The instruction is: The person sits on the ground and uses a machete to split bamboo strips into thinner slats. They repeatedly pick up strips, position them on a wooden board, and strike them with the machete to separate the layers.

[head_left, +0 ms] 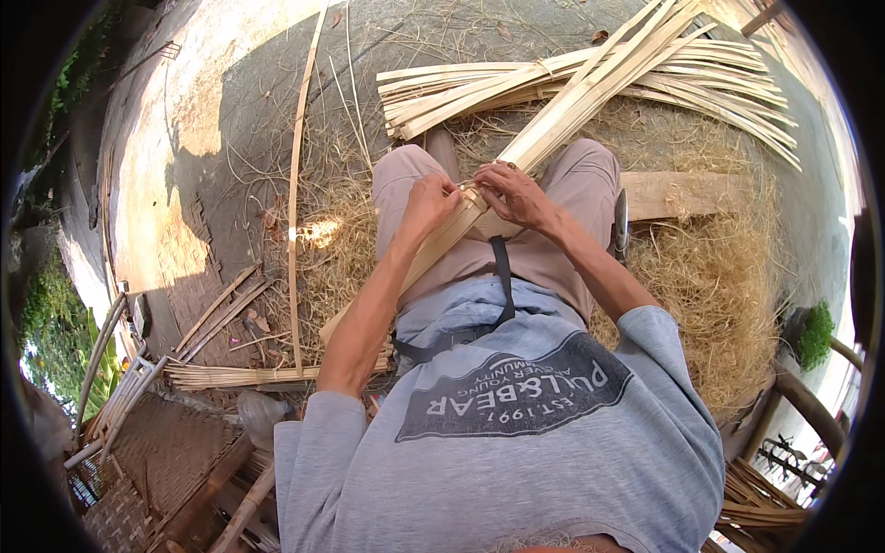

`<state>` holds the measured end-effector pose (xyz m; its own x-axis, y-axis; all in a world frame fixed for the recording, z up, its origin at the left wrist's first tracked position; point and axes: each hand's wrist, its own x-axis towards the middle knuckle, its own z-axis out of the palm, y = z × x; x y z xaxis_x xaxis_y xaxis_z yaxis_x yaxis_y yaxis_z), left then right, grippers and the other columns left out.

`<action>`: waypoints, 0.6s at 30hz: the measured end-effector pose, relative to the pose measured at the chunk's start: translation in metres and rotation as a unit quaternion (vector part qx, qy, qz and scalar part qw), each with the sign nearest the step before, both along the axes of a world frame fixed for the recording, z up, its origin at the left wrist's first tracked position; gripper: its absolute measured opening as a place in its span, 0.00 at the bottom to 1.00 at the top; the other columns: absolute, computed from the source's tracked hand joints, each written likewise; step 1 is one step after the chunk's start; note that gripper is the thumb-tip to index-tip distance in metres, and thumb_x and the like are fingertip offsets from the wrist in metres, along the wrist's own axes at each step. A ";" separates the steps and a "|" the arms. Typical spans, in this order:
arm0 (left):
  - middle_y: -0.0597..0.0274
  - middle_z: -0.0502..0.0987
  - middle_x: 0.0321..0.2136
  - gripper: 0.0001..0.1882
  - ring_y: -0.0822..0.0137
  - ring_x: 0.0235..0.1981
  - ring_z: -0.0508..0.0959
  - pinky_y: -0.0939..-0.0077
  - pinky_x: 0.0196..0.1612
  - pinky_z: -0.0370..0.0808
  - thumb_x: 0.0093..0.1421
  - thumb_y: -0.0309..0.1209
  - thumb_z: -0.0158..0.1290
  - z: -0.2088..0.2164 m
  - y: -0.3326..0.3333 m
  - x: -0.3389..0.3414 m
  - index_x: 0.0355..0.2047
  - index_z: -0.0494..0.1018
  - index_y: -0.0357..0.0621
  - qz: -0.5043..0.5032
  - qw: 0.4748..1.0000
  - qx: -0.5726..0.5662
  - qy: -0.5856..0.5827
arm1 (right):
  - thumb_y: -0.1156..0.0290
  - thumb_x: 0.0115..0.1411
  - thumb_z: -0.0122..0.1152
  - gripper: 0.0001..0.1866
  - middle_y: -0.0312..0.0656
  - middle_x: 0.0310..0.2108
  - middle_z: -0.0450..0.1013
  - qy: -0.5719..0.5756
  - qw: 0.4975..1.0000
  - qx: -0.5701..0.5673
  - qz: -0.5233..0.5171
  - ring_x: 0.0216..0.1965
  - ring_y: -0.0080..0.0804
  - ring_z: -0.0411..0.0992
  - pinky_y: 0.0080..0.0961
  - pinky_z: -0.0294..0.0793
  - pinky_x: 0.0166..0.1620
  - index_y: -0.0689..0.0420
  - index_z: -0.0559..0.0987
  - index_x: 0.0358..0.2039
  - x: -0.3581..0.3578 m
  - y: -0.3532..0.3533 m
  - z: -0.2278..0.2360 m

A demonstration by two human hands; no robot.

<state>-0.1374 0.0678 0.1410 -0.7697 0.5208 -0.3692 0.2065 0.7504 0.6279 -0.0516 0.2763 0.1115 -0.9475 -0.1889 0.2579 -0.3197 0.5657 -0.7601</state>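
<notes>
A bundle of pale split-bamboo strips (553, 129) lies slantwise across my lap, running from the far right down under my left forearm. Near its middle, between my knees, a thin tie strip (467, 187) goes around it. My left hand (437, 201) pinches at this tie with its fingers closed, on the bundle's left side. On the right side, my right hand (516, 195) bends over the bundle, its fingertips closed at the same spot. The fingers partly hide the tie's ends.
Another tied bundle of bamboo strips (701, 69) lies beyond my knees. Curly shavings (696, 286) cover the ground at right, beside a wooden board (687, 195). One long strip (296, 184) stretches along the left. A metal blade-like thing (621, 221) sits by my right knee.
</notes>
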 end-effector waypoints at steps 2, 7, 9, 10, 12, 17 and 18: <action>0.52 0.83 0.42 0.19 0.63 0.41 0.83 0.65 0.44 0.78 0.62 0.40 0.62 0.001 -0.007 -0.001 0.45 0.80 0.36 0.014 0.989 0.061 -0.136 | 0.71 0.62 0.63 0.10 0.47 0.48 0.77 0.058 0.996 0.021 -0.070 0.58 0.46 0.72 0.45 0.68 0.64 0.59 0.80 0.43 0.014 0.003 -0.004; 0.49 0.83 0.39 0.35 0.62 0.41 0.81 0.66 0.46 0.76 0.61 0.56 0.60 -0.011 0.009 0.033 0.51 0.77 0.32 0.038 0.992 0.056 -0.110 | 0.65 0.64 0.64 0.16 0.50 0.61 0.69 0.035 0.951 -0.095 -0.292 0.67 0.50 0.63 0.43 0.62 0.68 0.58 0.78 0.50 0.023 0.014 -0.001; 0.48 0.83 0.35 0.34 0.61 0.37 0.81 0.65 0.43 0.76 0.60 0.57 0.61 0.003 0.019 0.041 0.47 0.79 0.33 0.021 0.994 -0.011 -0.105 | 0.63 0.65 0.63 0.21 0.52 0.63 0.67 0.006 0.901 -0.189 -0.391 0.67 0.50 0.62 0.41 0.62 0.68 0.60 0.76 0.54 0.018 0.030 0.002; 0.48 0.83 0.33 0.33 0.61 0.34 0.81 0.65 0.41 0.76 0.59 0.56 0.62 0.013 0.024 0.045 0.45 0.80 0.34 0.029 0.996 -0.056 -0.061 | 0.61 0.65 0.63 0.23 0.54 0.62 0.66 -0.010 0.865 -0.250 -0.434 0.67 0.50 0.63 0.41 0.62 0.68 0.62 0.74 0.56 0.012 0.042 0.003; 0.45 0.83 0.32 0.32 0.55 0.34 0.81 0.61 0.41 0.76 0.58 0.55 0.62 0.037 0.024 0.053 0.44 0.80 0.35 0.040 0.995 -0.079 -0.039 | 0.54 0.67 0.61 0.33 0.57 0.63 0.65 -0.010 0.782 -0.396 -0.480 0.65 0.47 0.64 0.39 0.62 0.67 0.65 0.66 0.63 0.001 0.062 -0.009; 0.39 0.83 0.32 0.33 0.43 0.36 0.83 0.53 0.41 0.75 0.55 0.54 0.65 0.084 -0.004 0.075 0.44 0.80 0.33 0.059 0.995 -0.030 -0.073 | 0.44 0.64 0.63 0.41 0.57 0.64 0.64 -0.058 0.612 -0.581 -0.533 0.64 0.47 0.65 0.41 0.62 0.68 0.64 0.65 0.64 -0.017 0.094 -0.006; 0.39 0.83 0.32 0.33 0.43 0.37 0.83 0.53 0.41 0.75 0.54 0.54 0.65 0.093 -0.013 0.083 0.43 0.80 0.33 0.074 0.994 -0.038 -0.077 | 0.43 0.64 0.64 0.42 0.55 0.63 0.66 -0.065 0.588 -0.632 -0.500 0.63 0.46 0.66 0.42 0.63 0.67 0.63 0.65 0.64 -0.021 0.096 -0.004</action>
